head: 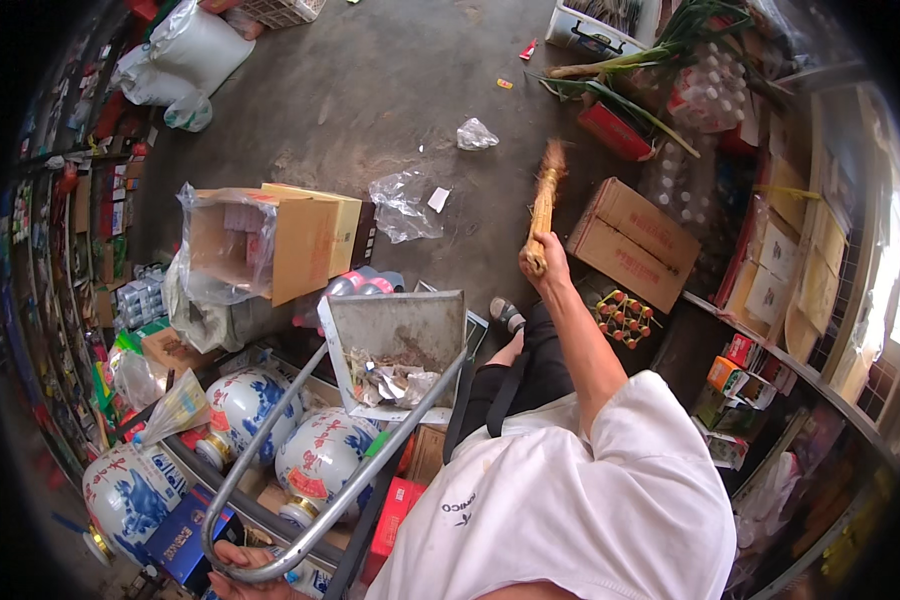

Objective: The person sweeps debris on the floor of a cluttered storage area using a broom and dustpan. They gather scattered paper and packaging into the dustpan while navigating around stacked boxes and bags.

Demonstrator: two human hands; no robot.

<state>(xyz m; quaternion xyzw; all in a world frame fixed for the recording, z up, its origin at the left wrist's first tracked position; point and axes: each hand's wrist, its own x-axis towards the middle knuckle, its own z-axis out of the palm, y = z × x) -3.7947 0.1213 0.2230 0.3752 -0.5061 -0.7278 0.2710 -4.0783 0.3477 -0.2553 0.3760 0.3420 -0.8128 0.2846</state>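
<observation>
My right hand (544, 259) is closed around a short bundled broom (543, 206), its reddish-brown bristly end pointing away from me. At the lower left, my left hand (247, 574) grips the bend of a metal tube handle (292, 559). The two arms of this handle run up to a metal dustpan (401, 322), which holds crumpled plastic, paper scraps and dirt. Under and beside the handle stand large white ceramic jars (322, 457) with blue and red decoration. Past the dustpan, clear plastic film (405, 206) and a crumpled plastic piece (477, 134) lie on the concrete floor.
An open carton (300, 240) with a plastic liner stands left of centre. A closed carton (634, 244) and bundled red-capped bottles (624, 319) are by my right side. Leeks (607, 67) lie across goods at the upper right. White sacks (195, 56) and stocked shelves line the left.
</observation>
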